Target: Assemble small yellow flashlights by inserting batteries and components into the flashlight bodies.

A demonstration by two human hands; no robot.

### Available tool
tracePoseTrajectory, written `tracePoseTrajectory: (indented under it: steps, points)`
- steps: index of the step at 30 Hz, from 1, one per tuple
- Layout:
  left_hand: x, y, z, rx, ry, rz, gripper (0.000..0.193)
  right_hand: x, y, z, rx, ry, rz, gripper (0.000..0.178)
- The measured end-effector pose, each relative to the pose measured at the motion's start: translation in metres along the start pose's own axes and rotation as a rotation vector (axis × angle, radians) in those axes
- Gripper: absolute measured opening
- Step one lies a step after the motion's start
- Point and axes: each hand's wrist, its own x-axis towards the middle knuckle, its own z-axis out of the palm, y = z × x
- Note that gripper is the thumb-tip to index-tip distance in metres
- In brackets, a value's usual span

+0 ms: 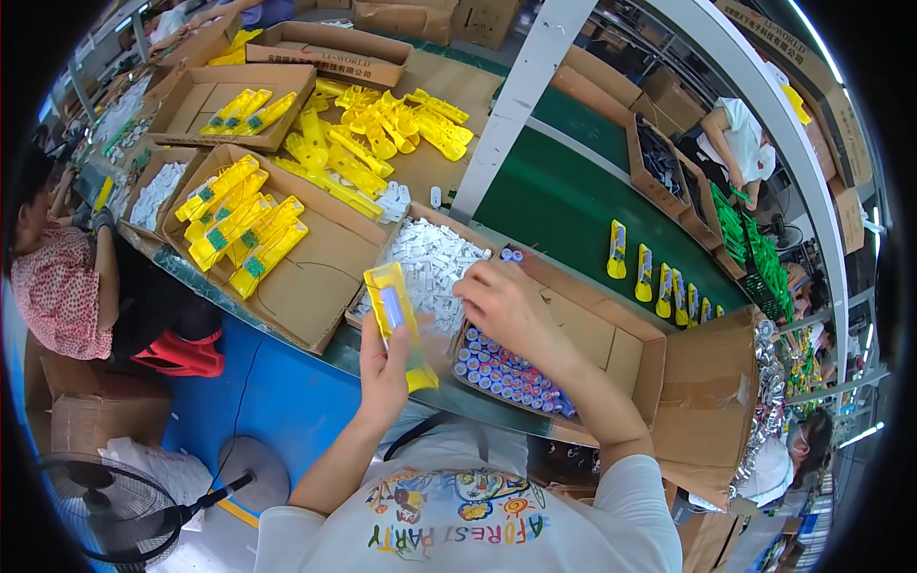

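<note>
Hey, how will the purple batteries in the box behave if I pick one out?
One of the purple batteries would probably roll if laid down, since their ends are round. It may slip in the fingers, as the wrap looks smooth. In the box, close-packed neighbours likely keep it from tipping.

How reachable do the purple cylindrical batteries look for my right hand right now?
Probably yes: your right hand is near the purple cylindrical batteries, many lie uncovered, and your left hand, with the yellow casing, is off to their left.
</note>
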Motion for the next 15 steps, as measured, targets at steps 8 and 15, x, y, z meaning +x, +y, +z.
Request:
tracePoseTrajectory:
  steps: [8, 15]
  points:
    - [-0.001, -0.011, 0.020, -0.133, -0.029, -0.130, 0.040, -0.005, -0.015, -0.001, 0.688, -0.010, 0.289, 0.024]
    - [-0.002, -0.019, 0.012, -0.066, -0.021, -0.083, 0.041, -0.020, 0.009, 0.002, 0.769, -0.318, 0.512, 0.020]
